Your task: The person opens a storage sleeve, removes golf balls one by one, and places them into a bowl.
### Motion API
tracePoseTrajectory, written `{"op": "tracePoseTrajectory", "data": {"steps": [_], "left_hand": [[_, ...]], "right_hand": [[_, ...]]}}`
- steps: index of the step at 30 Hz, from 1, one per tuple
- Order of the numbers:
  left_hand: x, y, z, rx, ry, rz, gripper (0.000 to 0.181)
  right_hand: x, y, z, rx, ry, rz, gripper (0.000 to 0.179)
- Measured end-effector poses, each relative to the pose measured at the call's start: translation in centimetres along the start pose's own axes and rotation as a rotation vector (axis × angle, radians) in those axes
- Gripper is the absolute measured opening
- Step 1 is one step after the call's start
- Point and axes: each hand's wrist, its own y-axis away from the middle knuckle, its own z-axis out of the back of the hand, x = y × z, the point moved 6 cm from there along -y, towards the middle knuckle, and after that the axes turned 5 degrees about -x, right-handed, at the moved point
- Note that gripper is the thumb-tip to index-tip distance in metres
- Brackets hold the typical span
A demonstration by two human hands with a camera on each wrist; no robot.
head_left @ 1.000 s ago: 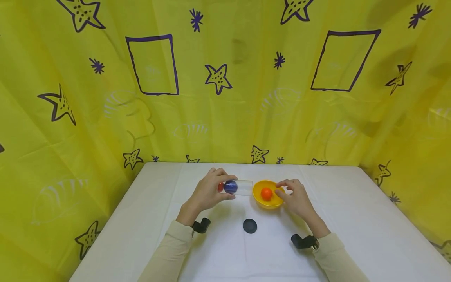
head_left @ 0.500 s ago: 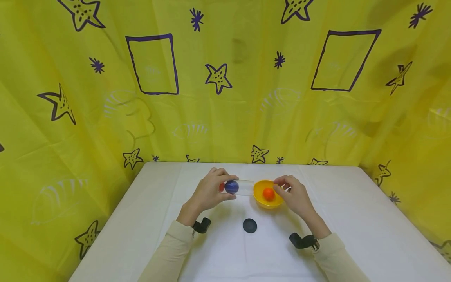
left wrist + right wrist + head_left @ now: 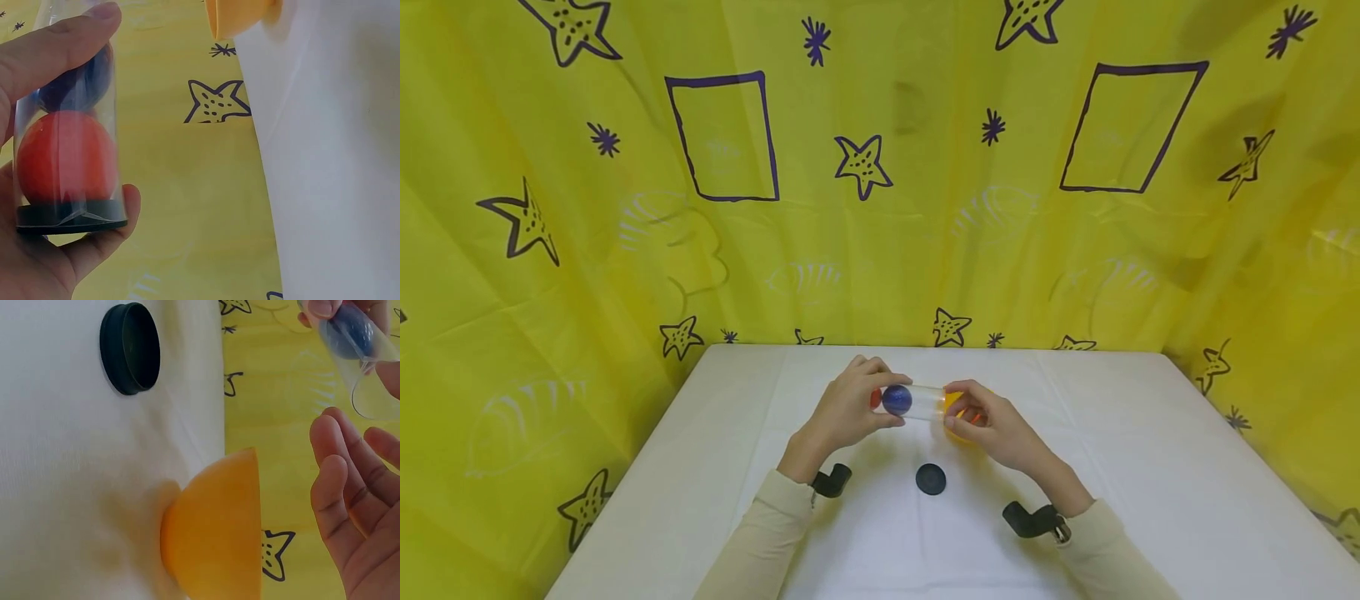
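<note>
Right hand (image 3: 1009, 429): thumb and index look to pinch the mouth of the clear tube (image 3: 927, 403), one finger each side of the rim. Probably steadying that end. Remaining fingers loosely bent, nothing seen in them in the right wrist view.

Left hand (image 3: 844, 406): grips the other end, thumb and fingers wrapped round it. Tube is up off the table, roughly level, mouth toward the right hand. Guess: that grip leaves the mouth free to get at.

Inside, from the left-hand end: black base (image 3: 72, 216) plugging the tube, red ball (image 3: 67, 159) against it, blue ball (image 3: 897, 401) next in line. Balls look close to the bore, so they probably slide single file. Stretch between blue ball and mouth has nothing visible in it.

Past the mouth: yellow bowl (image 3: 215, 531), upright on the table (image 3: 658, 521), partly under the right hand. Handy spot for that hand, I'd say. Orange patch (image 3: 977, 418) shows between the fingers; likely a ball in the bowl, mostly hidden.

Nearer the person: black lid (image 3: 931, 479), lying loose, hollow side up. Presumably parked there to keep the mouth uncapped.
</note>
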Motion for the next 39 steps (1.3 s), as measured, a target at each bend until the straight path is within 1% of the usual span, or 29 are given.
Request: {"op": "tracePoseTrajectory", "data": {"steps": [5,10,20,30,35,39], "left_hand": [[0.03,0.05,0.09,-0.004,-0.008,-0.010,0.052],[-0.17,0.04,0.26,-0.017,-0.019,-0.030,0.052],[-0.49,0.01,0.39,-0.036,-0.068,-0.057,0.050],[-0.30,0.01,0.38,-0.056,-0.017,-0.052,0.049],[-0.05,0.06,0.32,-0.052,-0.003,-0.037,0.048],[0.10,0.04,0.26,-0.044,0.000,-0.027,0.049]], "right_hand": [[0.20,0.01,-0.63,0.030,-0.050,0.050,0.042],[0.53,0.05,-0.81,0.035,-0.069,0.071,0.043],[0.52,0.03,-0.91,0.013,-0.046,0.058,0.043],[0.50,0.13,-0.37,-0.012,0.001,0.033,0.045],[0.27,0.14,-0.14,-0.018,0.021,0.008,0.044],[0.28,0.16,0.04,-0.027,0.028,0.014,0.043]]}}
